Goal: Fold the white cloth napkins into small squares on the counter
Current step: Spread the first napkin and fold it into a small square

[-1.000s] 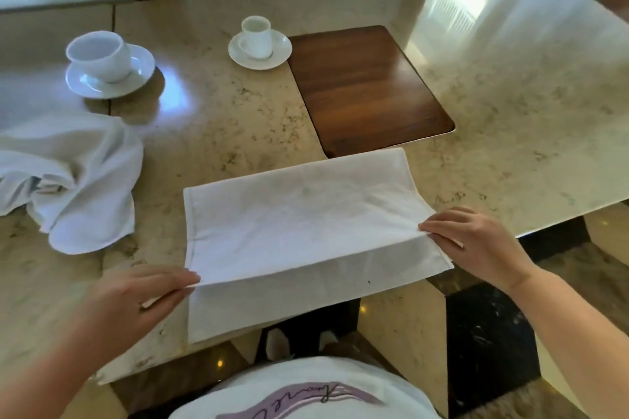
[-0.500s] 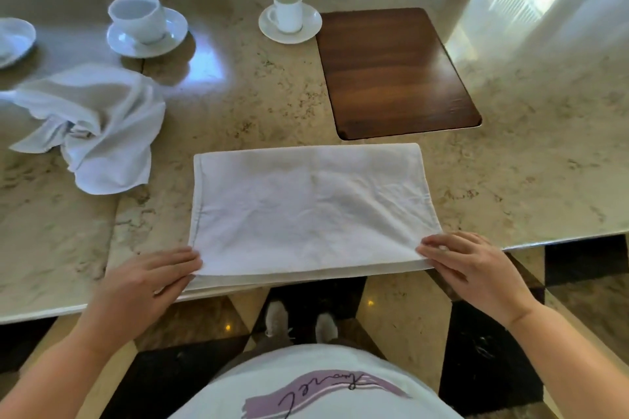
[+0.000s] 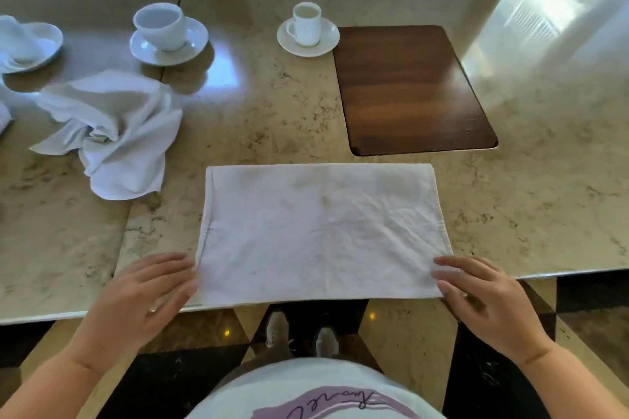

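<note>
I've got one napkin [image 3: 323, 231] flat in front of me, folded into a wide rectangle on the counter [image 3: 544, 197], its near edge lying right along the counter's near lip. My left hand [image 3: 146, 296] sits at the napkin's near left corner, fingers fairly straight and laid loosely together, tips touching the cloth edge; I can't tell whether the thumb is under the fabric. My right hand [image 3: 483, 296] is at the near right corner, fingers extended and a little spread, resting on the cloth, the lower ones hanging past the counter lip. Neither hand shows a clear pinch.

Left of the napkin and a bit farther back lies one crumpled cloth [image 3: 112, 133], bunched and unfolded. More white fabric [image 3: 6, 105] pokes in at the far left edge of view; how many pieces it is, I can't say.

Behind the napkin, slightly right, there's one dark wooden board [image 3: 412, 92] with rounded corners. Just beside the board's far left corner stands a small cup [image 3: 306, 24] on a saucer [image 3: 308, 37]. Farther left, behind the crumpled cloth, a larger cup [image 3: 160, 25] on its own saucer [image 3: 168, 42]. So two cups, two saucers, plus one more white dish [image 3: 37, 44] at the far left, with white cloth lying in it.

Below the counter lip I see two shoes [image 3: 299, 333] on the tiled floor.
</note>
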